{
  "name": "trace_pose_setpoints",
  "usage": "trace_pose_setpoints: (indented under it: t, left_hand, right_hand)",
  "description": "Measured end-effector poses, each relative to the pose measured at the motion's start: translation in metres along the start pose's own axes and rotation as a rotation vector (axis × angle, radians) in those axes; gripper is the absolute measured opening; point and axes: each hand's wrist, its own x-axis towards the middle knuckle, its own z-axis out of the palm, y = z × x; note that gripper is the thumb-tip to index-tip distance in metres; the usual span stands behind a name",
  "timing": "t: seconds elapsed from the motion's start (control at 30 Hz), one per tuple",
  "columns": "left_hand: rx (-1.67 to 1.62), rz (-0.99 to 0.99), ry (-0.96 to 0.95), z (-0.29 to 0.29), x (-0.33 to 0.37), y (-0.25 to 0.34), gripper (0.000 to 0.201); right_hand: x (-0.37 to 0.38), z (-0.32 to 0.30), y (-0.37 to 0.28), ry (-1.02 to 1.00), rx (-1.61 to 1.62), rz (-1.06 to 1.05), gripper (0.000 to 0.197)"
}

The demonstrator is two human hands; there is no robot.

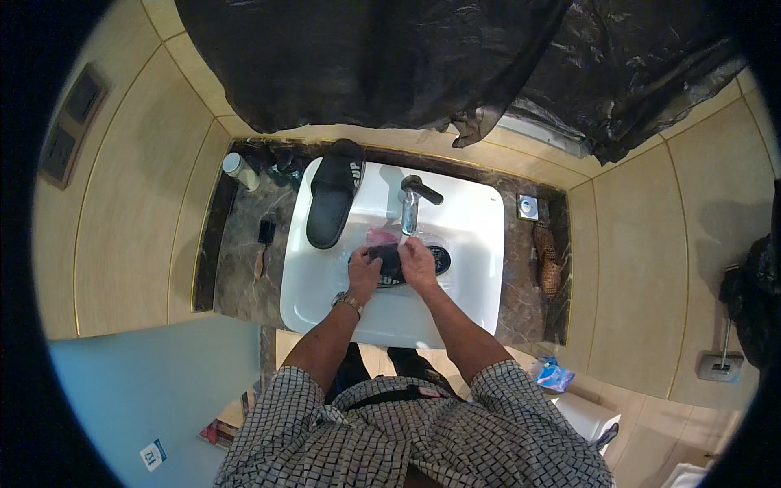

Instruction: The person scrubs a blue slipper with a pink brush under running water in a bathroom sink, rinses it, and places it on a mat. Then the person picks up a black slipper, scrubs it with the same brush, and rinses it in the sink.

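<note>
A black slide sandal with pale lettering on its strap lies crosswise in the white sink. My left hand is closed on its left part, fingers and thumb bent over it. Across its right part lies my right hand, also closed, with its fingertips just below the spout of the tap. Something small and pale shows at those fingertips, too small to name. A pink, see-through thing sits behind the sandal. The matching slide sandal rests along the sink's back left rim.
On the dark marble counter to the left are a brush with a wooden handle and a white-capped container. A small box and a brown patterned object lie right of the sink. Black plastic sheeting hangs behind.
</note>
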Motion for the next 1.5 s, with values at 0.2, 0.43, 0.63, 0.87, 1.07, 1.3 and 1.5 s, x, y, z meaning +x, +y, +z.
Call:
trace_pose_setpoints:
  t: [0.2,0.43,0.63,0.87,1.07,1.3,1.5]
  left_hand:
    - [-0.122,-0.146,-0.139,0.003,-0.015,0.051,0.053]
    - [-0.231,-0.172,-0.034,0.003,-0.014,0.046,0.037]
    - [-0.359,-0.319,-0.095,-0.002,-0.004,0.02,0.011]
    - [-0.438,-0.206,-0.262,-0.027,0.0,0.023,0.012]
    - [-0.546,-0.257,-0.187,-0.019,0.0,0.019,0.021]
    - [-0.264,-0.15,-0.169,-0.014,-0.002,0.018,0.023]
    - [-0.276,-0.183,-0.166,-0.011,-0.001,0.027,0.021]
  right_hand:
    - [0.011,0.003,-0.029,-0.008,-0.419,-0.069,0.026]
    - [0.008,0.005,-0.032,-0.103,-0.65,-0.272,0.031]
    - [0.02,0.001,-0.049,-0.236,-0.704,-0.151,0.028]
    - [-0.007,0.016,-0.043,-0.071,-0.593,-0.307,0.045]
    - [-0.037,0.002,-0.047,-0.129,-0.541,-0.368,0.059]
    - [-0.014,0.015,-0.013,-0.158,-0.854,-0.145,0.054]
    - [-0.035,0.018,-0.045,-0.102,-0.809,-0.356,0.062]
